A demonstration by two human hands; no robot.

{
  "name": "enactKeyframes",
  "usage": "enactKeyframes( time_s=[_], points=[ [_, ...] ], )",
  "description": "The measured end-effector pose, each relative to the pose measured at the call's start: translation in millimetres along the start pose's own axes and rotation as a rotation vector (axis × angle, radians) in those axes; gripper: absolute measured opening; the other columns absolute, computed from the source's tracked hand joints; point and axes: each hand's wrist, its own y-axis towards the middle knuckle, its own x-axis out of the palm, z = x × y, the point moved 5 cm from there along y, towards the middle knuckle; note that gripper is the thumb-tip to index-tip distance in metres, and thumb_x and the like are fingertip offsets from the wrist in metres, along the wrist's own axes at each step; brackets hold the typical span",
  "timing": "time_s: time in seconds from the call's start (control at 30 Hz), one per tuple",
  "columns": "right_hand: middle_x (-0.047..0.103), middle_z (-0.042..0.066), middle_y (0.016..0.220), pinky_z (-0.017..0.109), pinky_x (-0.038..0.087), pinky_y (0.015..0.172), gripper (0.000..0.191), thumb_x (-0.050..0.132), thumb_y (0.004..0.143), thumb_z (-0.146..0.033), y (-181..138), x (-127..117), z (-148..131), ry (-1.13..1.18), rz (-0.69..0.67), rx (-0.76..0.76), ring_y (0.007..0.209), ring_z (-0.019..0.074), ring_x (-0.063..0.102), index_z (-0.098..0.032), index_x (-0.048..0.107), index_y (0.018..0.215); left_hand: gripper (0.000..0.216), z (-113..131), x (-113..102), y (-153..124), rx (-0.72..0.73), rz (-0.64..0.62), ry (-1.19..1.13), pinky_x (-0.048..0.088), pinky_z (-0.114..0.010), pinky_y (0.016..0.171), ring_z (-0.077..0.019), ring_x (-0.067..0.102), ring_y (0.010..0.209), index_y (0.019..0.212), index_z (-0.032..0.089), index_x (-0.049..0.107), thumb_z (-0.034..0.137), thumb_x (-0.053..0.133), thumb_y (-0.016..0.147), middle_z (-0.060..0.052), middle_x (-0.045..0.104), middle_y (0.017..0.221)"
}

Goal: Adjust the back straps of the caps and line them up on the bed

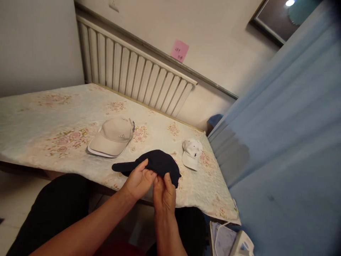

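Observation:
Both my hands hold a dark navy baseball cap [161, 161] near the table's front edge, its brim pointing left. My left hand [140, 179] grips the lower edge near the brim, thumb on the outside. Close beside it, my right hand [164, 192] pinches the same edge toward the back of the cap; the fingertips inside the cap are hidden. A beige baseball cap [115, 133] with a small logo rests to the left, seemingly over another pale brim. To the right lies a white baseball cap [192, 151] with a small dark emblem.
The table wears a floral cloth [151, 133]. Behind it are a radiator [133, 65] and a wall with a pink note [179, 51]. A blue curtain [279, 142] hangs along the right. A white device [242, 244] with a cord sits at the lower right.

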Motion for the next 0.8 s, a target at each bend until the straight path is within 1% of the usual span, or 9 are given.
enactKeyframes(
  time_s=[0.1,0.3,0.4,0.47,0.6,0.7,0.8],
  points=[
    [0.067,0.009,0.117,0.046,0.036,0.108,0.041,0.064,0.08,-0.029,1,-1,3,-0.013,0.034,0.006,0.112,0.021,0.061,-0.017,0.059,0.119,0.044,1,0,-1,0.011,-0.011,0.015,0.048,-0.037,0.1,-0.0219,0.065,0.104,0.136,0.003,0.042,0.021,0.035,0.096,-0.016,0.071,0.106],
    [0.067,0.007,0.119,0.049,0.037,0.107,0.038,0.058,0.084,-0.028,6,-4,-6,0.032,-0.003,0.0,0.113,0.021,0.06,-0.021,0.057,0.121,0.041,18,1,3,0.073,-0.039,-0.023,0.049,-0.038,0.099,-0.0232,0.064,0.107,0.133,0.006,0.047,0.018,0.036,0.095,-0.016,0.069,0.11],
    [0.067,0.006,0.119,0.047,0.034,0.109,0.037,0.058,0.084,-0.028,9,-10,-12,0.038,0.015,-0.006,0.114,0.0195,0.06,-0.022,0.058,0.121,0.04,26,1,5,0.129,-0.046,-0.023,0.05,-0.038,0.098,-0.0226,0.064,0.107,0.131,0.009,0.049,0.013,0.037,0.093,-0.015,0.068,0.114],
    [0.065,0.006,0.122,0.046,0.033,0.11,0.038,0.059,0.083,-0.028,11,-13,-16,0.033,0.025,-0.019,0.115,0.0188,0.059,-0.023,0.058,0.121,0.041,27,1,5,0.146,-0.044,-0.004,0.051,-0.038,0.097,-0.0227,0.063,0.108,0.131,0.009,0.049,0.01,0.037,0.092,-0.015,0.067,0.115],
    [0.063,0.007,0.125,0.046,0.035,0.109,0.039,0.06,0.083,-0.032,9,-9,-14,0.046,0.015,-0.033,0.115,0.0195,0.059,-0.023,0.058,0.121,0.041,18,4,2,0.132,-0.009,0.023,0.051,-0.037,0.097,-0.0219,0.065,0.104,0.131,0.008,0.049,0.009,0.036,0.092,-0.014,0.07,0.109],
    [0.064,0.007,0.124,0.047,0.036,0.109,0.045,0.064,0.079,-0.029,4,-2,-5,0.002,0.003,-0.035,0.114,0.0208,0.059,-0.022,0.057,0.123,0.042,1,7,-3,0.042,0.013,0.044,0.048,-0.038,0.1,-0.0217,0.066,0.103,0.132,0.009,0.048,0.011,0.036,0.092,-0.013,0.07,0.109],
    [0.067,0.008,0.118,0.046,0.037,0.108,0.048,0.068,0.074,-0.022,1,0,3,-0.081,0.05,-0.068,0.112,0.0208,0.06,-0.018,0.058,0.121,0.042,-14,9,-7,-0.05,-0.029,0.076,0.043,-0.039,0.103,-0.0234,0.064,0.107,0.133,0.008,0.048,0.013,0.037,0.093,-0.013,0.07,0.11]
  ],
)
